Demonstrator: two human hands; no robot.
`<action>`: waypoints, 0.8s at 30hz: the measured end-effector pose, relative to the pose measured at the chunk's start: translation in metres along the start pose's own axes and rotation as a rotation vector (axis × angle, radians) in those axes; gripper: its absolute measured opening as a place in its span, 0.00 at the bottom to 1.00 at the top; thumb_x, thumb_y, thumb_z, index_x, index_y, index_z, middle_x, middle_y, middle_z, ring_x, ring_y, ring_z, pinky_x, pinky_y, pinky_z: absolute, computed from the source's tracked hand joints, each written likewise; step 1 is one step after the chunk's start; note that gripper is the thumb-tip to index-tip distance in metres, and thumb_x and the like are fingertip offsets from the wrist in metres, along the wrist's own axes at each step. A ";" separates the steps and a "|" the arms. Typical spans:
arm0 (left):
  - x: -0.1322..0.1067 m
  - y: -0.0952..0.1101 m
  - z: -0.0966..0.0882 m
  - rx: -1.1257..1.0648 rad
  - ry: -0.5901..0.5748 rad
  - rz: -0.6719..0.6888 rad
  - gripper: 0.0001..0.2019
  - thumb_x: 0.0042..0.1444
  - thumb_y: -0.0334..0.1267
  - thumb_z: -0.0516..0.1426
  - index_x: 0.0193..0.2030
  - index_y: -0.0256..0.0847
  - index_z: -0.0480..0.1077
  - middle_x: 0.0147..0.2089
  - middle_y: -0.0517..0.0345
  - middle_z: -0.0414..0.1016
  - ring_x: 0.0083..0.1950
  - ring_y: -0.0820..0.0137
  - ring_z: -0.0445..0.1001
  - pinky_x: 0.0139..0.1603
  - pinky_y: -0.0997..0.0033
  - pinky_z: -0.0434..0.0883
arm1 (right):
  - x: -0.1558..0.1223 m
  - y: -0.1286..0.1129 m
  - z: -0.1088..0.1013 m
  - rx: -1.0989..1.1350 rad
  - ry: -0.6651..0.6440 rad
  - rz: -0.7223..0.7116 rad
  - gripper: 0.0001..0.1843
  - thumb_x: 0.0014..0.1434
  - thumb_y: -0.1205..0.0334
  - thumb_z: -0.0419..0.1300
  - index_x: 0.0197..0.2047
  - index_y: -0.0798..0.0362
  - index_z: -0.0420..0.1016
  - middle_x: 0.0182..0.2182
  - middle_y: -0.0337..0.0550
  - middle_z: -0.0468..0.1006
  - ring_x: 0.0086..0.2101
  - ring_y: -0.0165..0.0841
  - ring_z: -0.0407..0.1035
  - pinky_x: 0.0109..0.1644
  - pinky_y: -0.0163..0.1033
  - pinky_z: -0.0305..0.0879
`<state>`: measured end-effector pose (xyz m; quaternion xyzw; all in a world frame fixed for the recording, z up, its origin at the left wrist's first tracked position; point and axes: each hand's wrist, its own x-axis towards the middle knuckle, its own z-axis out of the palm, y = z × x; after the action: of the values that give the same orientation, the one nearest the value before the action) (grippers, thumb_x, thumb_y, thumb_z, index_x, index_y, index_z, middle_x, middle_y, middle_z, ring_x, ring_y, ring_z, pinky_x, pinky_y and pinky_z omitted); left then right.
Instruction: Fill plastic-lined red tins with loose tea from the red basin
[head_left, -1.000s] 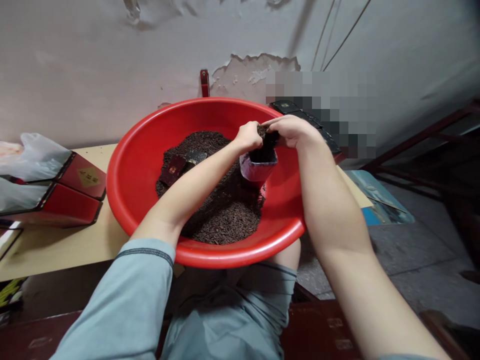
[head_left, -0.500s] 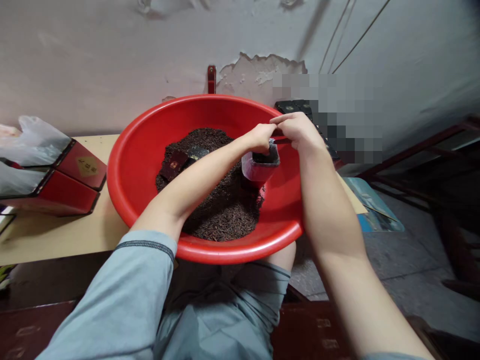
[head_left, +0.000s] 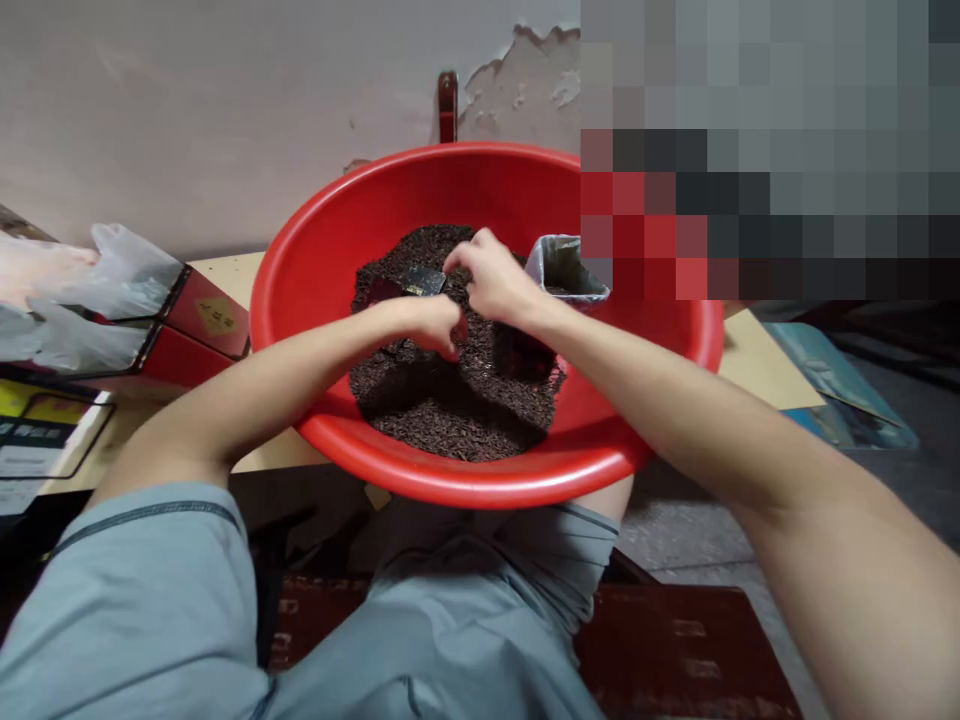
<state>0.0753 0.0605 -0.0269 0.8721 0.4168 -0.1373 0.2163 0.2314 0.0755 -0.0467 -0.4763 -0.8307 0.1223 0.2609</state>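
Observation:
A wide red plastic basin [head_left: 480,487] holds a mound of dark, loose leaves [head_left: 465,430] that look like tea. Over the mound is my left hand [head_left: 431,325], its fingers bent downward and apart, with nothing seen in them. My right hand [head_left: 499,280] is just beyond it, fingers loosely spread near a small black lid-like piece [head_left: 424,280] lying on the leaves. A dark red piece [head_left: 381,292] lies beside that, partly behind my left forearm. To the right of my right hand, an open box with a pale plastic liner [head_left: 570,268] stands in the basin.
Red boxes [head_left: 202,320] with clear plastic bags [head_left: 139,270] coming out of them stand on the pale table [head_left: 277,455] at left. A dark red bench [head_left: 675,640] is below me. The wall is close behind the basin; the upper right is blurred out.
Both hands have left the lined box's mouth and moved left over the leaves. The box stands without a hand on it. My view has shifted, too.

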 end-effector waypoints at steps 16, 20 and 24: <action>-0.004 0.027 0.090 -0.008 -0.606 0.029 0.72 0.35 0.68 0.72 0.83 0.45 0.44 0.82 0.44 0.49 0.79 0.41 0.56 0.77 0.49 0.60 | -0.087 0.007 0.033 0.040 -1.417 0.453 0.82 0.42 0.15 0.64 0.83 0.52 0.30 0.80 0.58 0.25 0.77 0.60 0.33 0.75 0.63 0.54; -0.002 0.030 0.089 0.003 -0.566 0.044 0.69 0.34 0.64 0.74 0.81 0.40 0.53 0.79 0.40 0.58 0.76 0.41 0.62 0.74 0.51 0.64 | -0.084 0.007 0.027 0.060 -1.422 0.359 0.89 0.32 0.22 0.74 0.82 0.59 0.35 0.80 0.63 0.40 0.77 0.59 0.37 0.77 0.58 0.51; -0.005 0.034 0.085 -0.156 -0.542 -0.021 0.60 0.38 0.65 0.72 0.77 0.41 0.63 0.73 0.42 0.70 0.68 0.43 0.73 0.68 0.50 0.72 | -0.081 0.008 0.030 0.039 -1.433 0.258 0.86 0.30 0.28 0.78 0.81 0.62 0.45 0.77 0.65 0.53 0.75 0.61 0.47 0.77 0.56 0.52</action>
<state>0.0944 -0.0037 -0.0897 0.7799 0.3621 -0.3352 0.3851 0.2540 0.0117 -0.1006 -0.3686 -0.7327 0.4488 -0.3549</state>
